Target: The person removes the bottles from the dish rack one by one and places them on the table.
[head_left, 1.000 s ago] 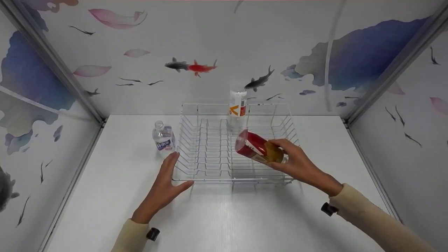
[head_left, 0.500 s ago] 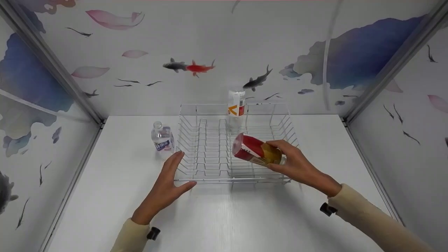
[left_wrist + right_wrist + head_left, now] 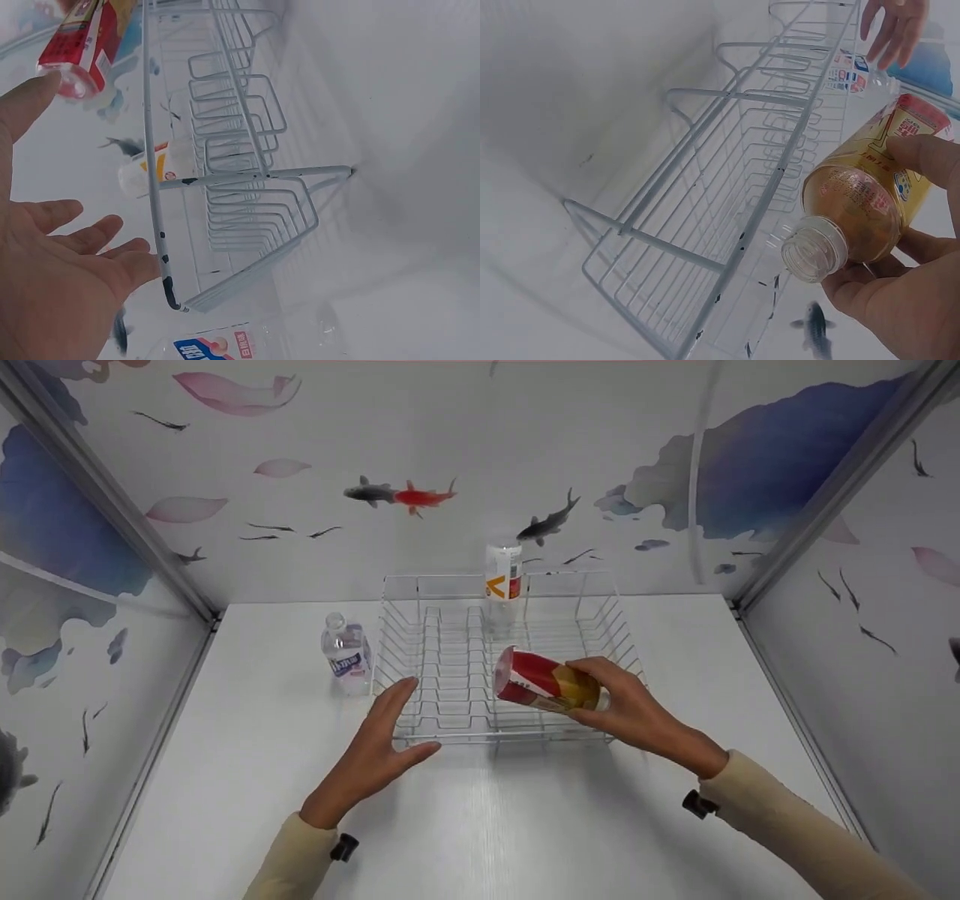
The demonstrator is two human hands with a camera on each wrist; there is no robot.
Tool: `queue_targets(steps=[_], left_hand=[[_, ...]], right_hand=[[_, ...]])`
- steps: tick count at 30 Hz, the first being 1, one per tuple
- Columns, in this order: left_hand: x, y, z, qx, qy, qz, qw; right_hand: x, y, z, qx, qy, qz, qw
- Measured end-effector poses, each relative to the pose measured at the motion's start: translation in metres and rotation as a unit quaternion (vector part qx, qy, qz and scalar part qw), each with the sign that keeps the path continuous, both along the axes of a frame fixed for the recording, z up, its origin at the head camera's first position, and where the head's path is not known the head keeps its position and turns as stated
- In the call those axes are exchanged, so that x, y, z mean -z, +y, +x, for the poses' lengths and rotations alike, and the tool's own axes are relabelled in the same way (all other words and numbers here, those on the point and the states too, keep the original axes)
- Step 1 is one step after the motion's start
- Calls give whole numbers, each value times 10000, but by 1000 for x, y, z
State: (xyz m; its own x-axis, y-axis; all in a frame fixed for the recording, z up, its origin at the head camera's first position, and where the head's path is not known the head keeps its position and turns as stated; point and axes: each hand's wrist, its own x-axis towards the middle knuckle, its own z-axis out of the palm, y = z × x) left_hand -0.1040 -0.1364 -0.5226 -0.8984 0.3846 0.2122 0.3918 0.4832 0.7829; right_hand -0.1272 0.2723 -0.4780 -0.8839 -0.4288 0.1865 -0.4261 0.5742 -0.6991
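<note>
My right hand (image 3: 637, 712) grips a plastic bottle (image 3: 546, 682) with a red and gold label, lying nearly level above the right half of a white wire dish rack (image 3: 517, 736). In the right wrist view, the bottle's clear threaded neck (image 3: 814, 251) has no cap, and thumb and fingers wrap its body. Over the rack's front left corner, my left hand (image 3: 367, 757) is spread, thumb apart, holding nothing. From the left wrist view, its fingers (image 3: 97, 232) lie near the rack's rim, while the held bottle's base shows beyond the thumb; whether they touch cannot be told.
A clear bottle (image 3: 502, 577) with a white and orange label stands upright at the rack's back. Left of the rack, another clear, uncapped bottle (image 3: 347, 660) stands on the white table (image 3: 247, 750). Printed panels (image 3: 450, 427) enclose the back and sides.
My left hand has shifted right, from the rack's left side to over its front left corner. The right hand still holds the bottle, now turned slightly closer to level.
</note>
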Motion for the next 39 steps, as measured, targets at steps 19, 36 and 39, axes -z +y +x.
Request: queue_targets(steps=[19,36,39], left_hand=[[-13,21,-6,493,69,-272,9984],[-21,27,-14,715,-129,-220,9971],[-22,27,-15,741,-154,-217,9969]], right_hand=[[-4,-8,3,-184,109,88,9997],[-9,-19,2,-552,69,61,9984],[-12,-21,2,-628,19,76,9980]])
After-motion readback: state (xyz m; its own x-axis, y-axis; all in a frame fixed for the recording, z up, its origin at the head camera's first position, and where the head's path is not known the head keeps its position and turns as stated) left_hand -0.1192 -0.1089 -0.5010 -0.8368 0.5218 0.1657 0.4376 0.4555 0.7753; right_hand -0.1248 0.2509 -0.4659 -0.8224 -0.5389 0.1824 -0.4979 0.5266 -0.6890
